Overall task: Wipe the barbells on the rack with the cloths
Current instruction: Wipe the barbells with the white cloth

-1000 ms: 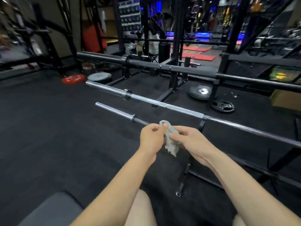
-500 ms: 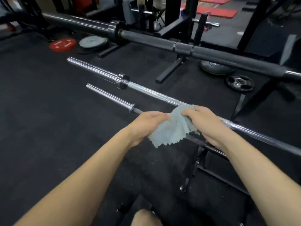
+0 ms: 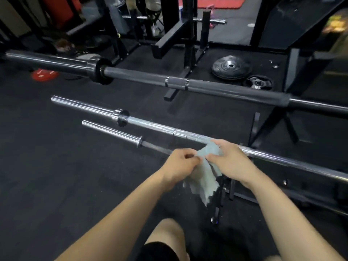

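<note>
Bunched now, cloth point(image 3: 204, 178) hangs above black floor point(image 3: 56, 176).

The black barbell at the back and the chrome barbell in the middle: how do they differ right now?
The black barbell has a dark matte shaft; the chrome barbell is bright and reflective. The black barbell looks thicker and sits farther from the person; the chrome one looks slimmer and nearer. The cloth held by both hands overlaps the chrome barbell; nothing touches the black one. Both lie roughly horizontal, sleeves pointing left.
</note>
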